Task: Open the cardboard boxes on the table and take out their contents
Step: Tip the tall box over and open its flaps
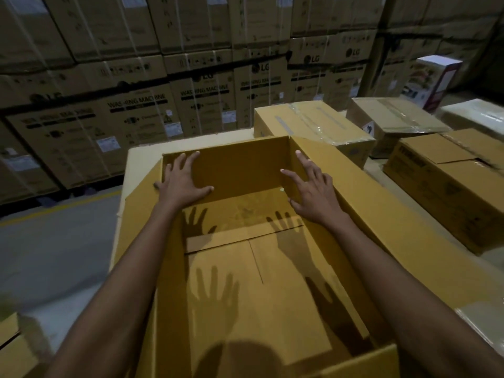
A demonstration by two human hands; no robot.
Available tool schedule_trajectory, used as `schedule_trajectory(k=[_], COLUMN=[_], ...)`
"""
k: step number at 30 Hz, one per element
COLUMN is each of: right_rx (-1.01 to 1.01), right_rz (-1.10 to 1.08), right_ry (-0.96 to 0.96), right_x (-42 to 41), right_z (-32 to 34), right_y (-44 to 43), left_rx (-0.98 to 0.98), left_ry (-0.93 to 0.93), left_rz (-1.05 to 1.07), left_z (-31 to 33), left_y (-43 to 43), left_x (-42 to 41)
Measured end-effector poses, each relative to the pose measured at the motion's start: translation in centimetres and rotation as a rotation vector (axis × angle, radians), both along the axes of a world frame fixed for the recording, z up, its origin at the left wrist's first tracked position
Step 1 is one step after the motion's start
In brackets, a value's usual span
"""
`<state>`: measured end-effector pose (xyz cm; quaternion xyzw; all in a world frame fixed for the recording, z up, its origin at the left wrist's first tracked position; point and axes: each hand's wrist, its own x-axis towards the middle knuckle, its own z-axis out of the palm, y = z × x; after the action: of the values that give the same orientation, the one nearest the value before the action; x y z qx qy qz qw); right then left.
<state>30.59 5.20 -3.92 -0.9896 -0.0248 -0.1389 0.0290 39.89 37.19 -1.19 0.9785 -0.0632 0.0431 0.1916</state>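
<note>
Well inside the box point(245, 165), straight fingers point(305, 162) spread.

open box point(245, 170) near side cut off at bottom edge, carton labels point(108, 144) too blurred to read

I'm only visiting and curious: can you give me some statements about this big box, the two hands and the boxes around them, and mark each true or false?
1. The open box in front of the person shows nothing inside. True.
2. The left hand holds a knife. False: its fingers are spread straight at the far left corner and hold nothing.
3. The right hand has its fingers spread and holds nothing. True.
4. The taped box behind it has its flaps up. False: it is closed, with tape across its top.
5. The stacked cartons in the background read "washing machine". True.
</note>
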Motion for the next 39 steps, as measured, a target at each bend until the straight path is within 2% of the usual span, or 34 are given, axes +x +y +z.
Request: schedule_trajectory(k=[4,10,14,16,19,22,24,26,30,39], right_rx=[0.051,0.323,0.475,0.534,0.554,0.546,0.543,0.591,0.705,0.618], right_rz=[0.089,0.305,0.391,0.319,0.052,-0.145,-0.168,-0.171,-0.179,-0.081], right_ry=[-0.013,-0.105,-0.109,-0.103,-0.072,0.090,0.193,0.216,0.139,0.052], right_x=[-1.7,-7.7,-14.8,-18.9,-24.8,-29.8,-32.1,-33.5,-34.9,-38.9], right_z=[3.1,7.9,7.9,6.8,4.7,2.6,1.1,-0.1,-1.5,-3.3], right_y=[3.0,5.9,4.8,3.0,-0.3,-3.4,-4.8,-5.1,-3.5,0.0], left_rx=[-0.101,-0.134,-0.145,-0.147,-0.137,-0.274,-0.324,-0.336,-0.513,-0.602], left_ry=[-0.149,-0.168,-0.182,-0.143,-0.017,0.102,0.092,-0.001,-0.029,-0.062], left_rz=[-0.100,-0.218,-0.223,-0.209,-0.179,-0.144,-0.087,-0.006,0.128,0.262], left_z=[2.4,5.1,5.3,4.7,2.8,0.3,-1.5,-2.9,-2.5,-2.7], left_y=[-1.8,-3.0,-4.8,-6.2,-8.3,-10.0,-11.1,-11.7,-11.8,-7.9], left_x=[-11.2,-24.6,-30.2,-32.5,-35.7,-38.4,-40.1,-41.5,-44.0,-49.5])
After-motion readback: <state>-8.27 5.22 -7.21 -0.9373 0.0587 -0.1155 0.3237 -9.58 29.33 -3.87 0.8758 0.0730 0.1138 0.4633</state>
